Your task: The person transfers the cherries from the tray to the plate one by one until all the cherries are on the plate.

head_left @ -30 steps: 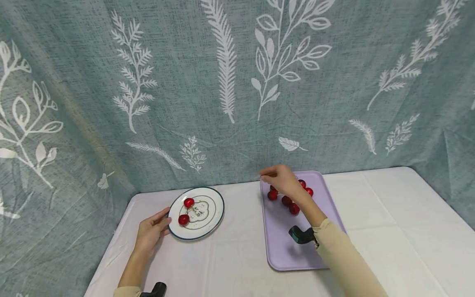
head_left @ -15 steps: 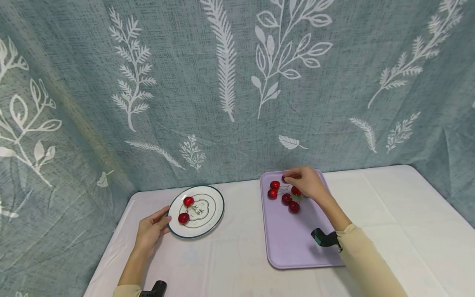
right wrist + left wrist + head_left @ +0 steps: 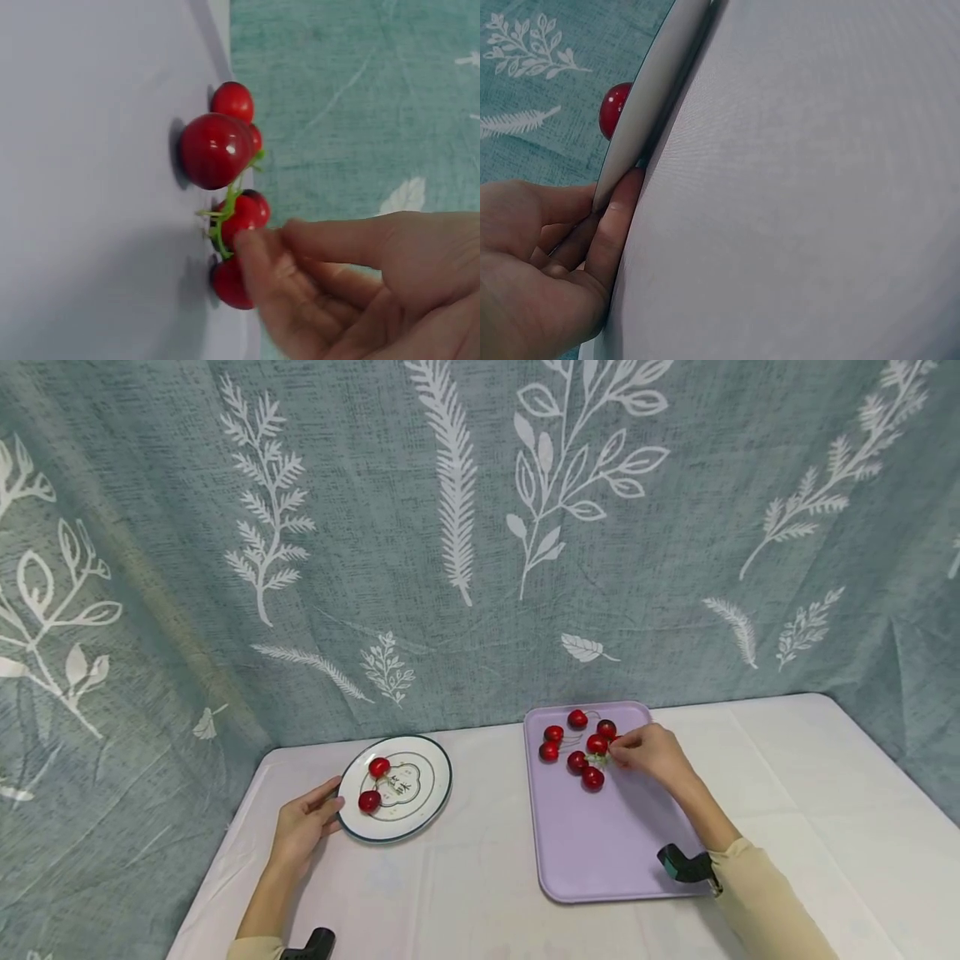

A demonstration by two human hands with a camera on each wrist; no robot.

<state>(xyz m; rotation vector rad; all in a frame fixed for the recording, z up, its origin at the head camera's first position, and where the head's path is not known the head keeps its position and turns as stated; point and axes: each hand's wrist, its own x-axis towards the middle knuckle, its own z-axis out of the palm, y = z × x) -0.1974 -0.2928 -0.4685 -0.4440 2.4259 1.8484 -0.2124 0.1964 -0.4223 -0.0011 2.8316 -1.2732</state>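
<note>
At the left, a white plate (image 3: 433,797) with a dark rim bears two red cherries (image 3: 370,802). My left hand (image 3: 302,828) grips its near-left edge. In the left wrist view, fingers (image 3: 615,232) lie under the tilted plate (image 3: 646,112). Several more cherries (image 3: 592,778) with green stems cluster on the far half of a lilac tray (image 3: 573,860). Over the cluster's right side, my right hand (image 3: 654,756) has thumb and fingertips drawn together. In the right wrist view, these tips partly hide a cherry (image 3: 231,283) beside green stems (image 3: 229,202); whether they pinch it, I cannot tell.
A white cloth (image 3: 480,877) covers the table. Behind it hangs a grey-green curtain (image 3: 360,552) with white leaf prints, close to the far edges of plate and tray. A dark wrist camera (image 3: 684,865) sits over the tray's lower right.
My right hand has moved from the tray's far left to its right side and lower, uncovering the cherries at the back. The left hand and plate stay in place.
</note>
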